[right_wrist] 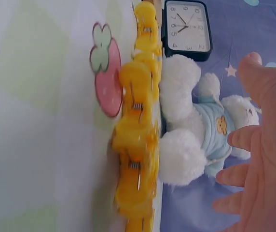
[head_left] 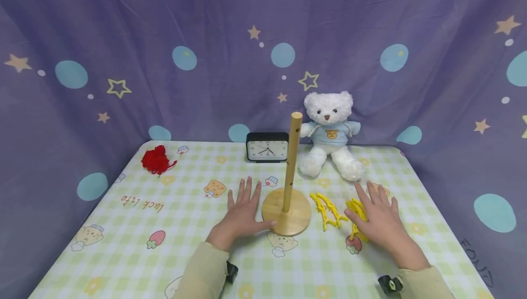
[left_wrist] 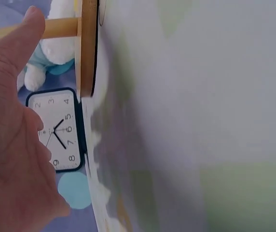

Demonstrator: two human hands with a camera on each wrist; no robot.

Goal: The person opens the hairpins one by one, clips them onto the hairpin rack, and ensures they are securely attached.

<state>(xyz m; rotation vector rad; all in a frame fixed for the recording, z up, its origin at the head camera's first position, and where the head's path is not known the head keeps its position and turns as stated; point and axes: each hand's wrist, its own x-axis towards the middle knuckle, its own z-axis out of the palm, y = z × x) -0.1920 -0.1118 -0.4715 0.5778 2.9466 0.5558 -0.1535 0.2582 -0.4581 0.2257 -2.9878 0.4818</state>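
A wooden stand, a round base point(head_left: 273, 207) with an upright pole point(head_left: 293, 162), stands in the middle of the table. My left hand point(head_left: 244, 214), fingers straight and spread, is beside the base on its left. Its thumb reaches over the base's front edge; whether it touches cannot be told. Several yellow spring clips point(head_left: 325, 210) lie to the right of the base in rows. Above the right-hand group of clips point(right_wrist: 137, 96) is my right hand point(head_left: 380, 219), fingers spread, holding nothing and partly hiding them. In the right wrist view its palm is apart from the clips.
A black-framed clock point(head_left: 267, 147) stands behind the pole. To its right a white teddy bear point(head_left: 329, 130) in a blue shirt sits against the purple curtain point(head_left: 230, 24). Red yarn point(head_left: 156, 159) lies at the far left of the checked tablecloth point(head_left: 185, 226).
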